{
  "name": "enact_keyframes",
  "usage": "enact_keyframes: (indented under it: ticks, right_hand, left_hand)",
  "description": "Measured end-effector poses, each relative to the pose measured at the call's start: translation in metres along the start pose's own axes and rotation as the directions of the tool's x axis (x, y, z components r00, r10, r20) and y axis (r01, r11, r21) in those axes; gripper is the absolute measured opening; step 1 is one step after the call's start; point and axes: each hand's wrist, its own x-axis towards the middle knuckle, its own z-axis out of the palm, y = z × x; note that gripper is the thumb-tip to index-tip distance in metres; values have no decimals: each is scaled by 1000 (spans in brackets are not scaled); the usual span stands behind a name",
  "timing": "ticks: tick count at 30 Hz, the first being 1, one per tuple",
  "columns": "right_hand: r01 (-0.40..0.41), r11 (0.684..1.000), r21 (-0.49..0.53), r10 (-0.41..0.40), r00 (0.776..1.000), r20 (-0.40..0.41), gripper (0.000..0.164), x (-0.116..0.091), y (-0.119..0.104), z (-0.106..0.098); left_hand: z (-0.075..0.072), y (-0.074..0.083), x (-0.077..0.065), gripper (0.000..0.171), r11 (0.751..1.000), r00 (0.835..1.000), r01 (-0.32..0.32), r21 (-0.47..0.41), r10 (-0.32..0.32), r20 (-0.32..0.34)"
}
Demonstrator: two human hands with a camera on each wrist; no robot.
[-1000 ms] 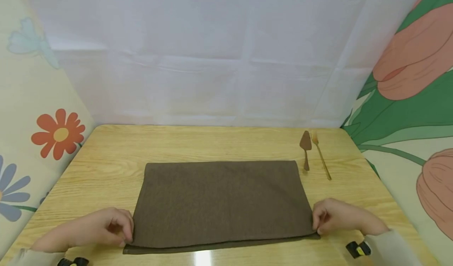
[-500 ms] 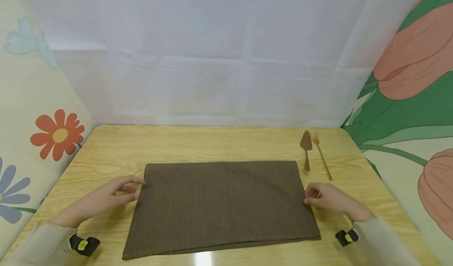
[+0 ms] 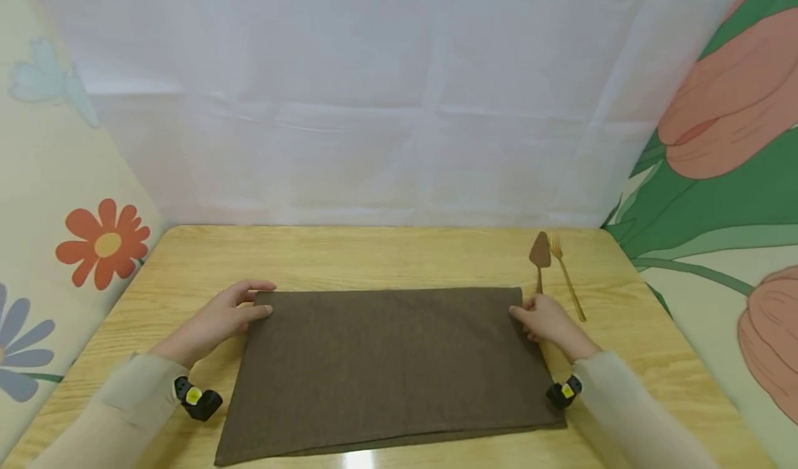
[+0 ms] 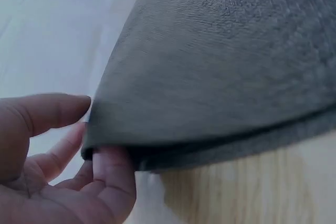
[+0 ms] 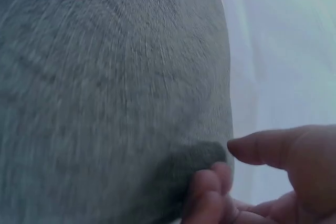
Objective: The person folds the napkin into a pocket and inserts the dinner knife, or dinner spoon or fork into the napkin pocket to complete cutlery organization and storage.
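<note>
A brown cloth [image 3: 386,365], folded with its layers showing along the near edge, lies flat on the wooden table. At its far left corner is my left hand [image 3: 227,314], thumb over the cloth and index finger stretched along the far edge. The left wrist view shows the fingers [image 4: 55,109] spread around the layered corner. My right hand [image 3: 548,322] holds the right side near the far right corner, thumb on top and the other fingers curled at the edge. In the right wrist view, the cloth [image 5: 115,77] bulges slightly beside those fingertips [image 5: 207,182].
Just beyond my right hand lies a copper-coloured cake server [image 3: 540,251], its handle end partly covered by the hand. A gold fork [image 3: 569,278] lies beside it. White sheeting [image 3: 374,109] hangs behind the table [image 3: 374,254], with flower-patterned walls on both sides.
Both hands have slid from the cloth's near corners, along its sides, to the far corners. The near edge's top layer now covers more of the lower one at the left.
</note>
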Motion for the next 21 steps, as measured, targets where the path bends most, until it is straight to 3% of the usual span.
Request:
enact_keyframes:
  ticks: [4, 6, 12, 16, 18, 21]
  right_hand:
    - [0, 1000, 5, 0, 1000, 13, 29, 7, -5, 4]
    - [0, 1000, 24, -1, 1000, 14, 36, 14, -9, 5]
    - [0, 982, 187, -1, 1000, 6, 51, 37, -23, -4]
    - [26, 977, 211, -22, 1000, -23, 42, 49, -33, -17]
    - [36, 975, 218, -27, 999, -46, 36, 55, -37, -22]
    - [51, 947, 318, -23, 995, -92, 18, 63, -39, -26]
  left_hand:
    - [0, -1, 7, 58, 999, 1000, -17, -27, 17, -21]
    - [-1, -1, 9, 57, 999, 999, -25, -47, 23, -50]
    - [-9, 3, 15, 57, 997, 994, 1, -83, -11, -110]
    - [-15, 8, 19, 56, 996, 991, 12, -84, -23, -133]
    - [-18, 12, 21, 57, 994, 990, -13, -112, -3, -141]
    - [-23, 17, 25, 64, 988, 987, -70, -134, 50, -150]
